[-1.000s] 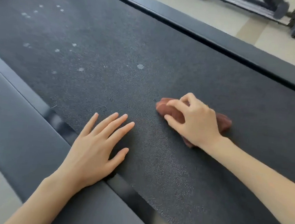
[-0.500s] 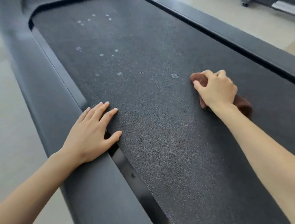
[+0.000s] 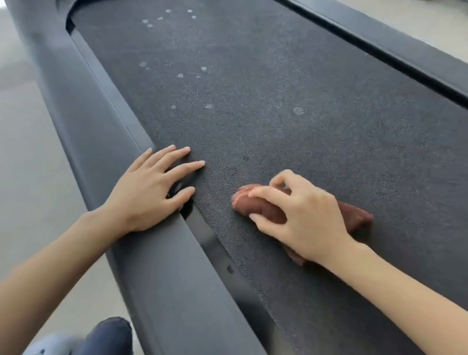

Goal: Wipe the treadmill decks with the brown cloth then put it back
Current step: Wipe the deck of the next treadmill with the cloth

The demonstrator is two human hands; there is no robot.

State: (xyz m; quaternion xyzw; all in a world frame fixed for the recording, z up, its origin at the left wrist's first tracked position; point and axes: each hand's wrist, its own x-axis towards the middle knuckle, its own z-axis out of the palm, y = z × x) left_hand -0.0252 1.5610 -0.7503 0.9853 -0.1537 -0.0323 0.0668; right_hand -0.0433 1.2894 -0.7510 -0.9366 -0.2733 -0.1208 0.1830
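Head camera is showing the right hand (image 3: 300, 220), fingers clamping the bunched brown cloth (image 3: 256, 204), pulling it back down the treadmill belt (image 3: 293, 69) toward the flat, splayed left hand (image 3: 146, 192); pale spots (image 3: 298, 111) ahead are seemingly remaining, so wiping is continuing.

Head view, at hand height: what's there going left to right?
Floor → side rail → left hand, flat across rail and belt edge → bare treadmill belt → right hand gripping the brown cloth; these overlap, so count as one.
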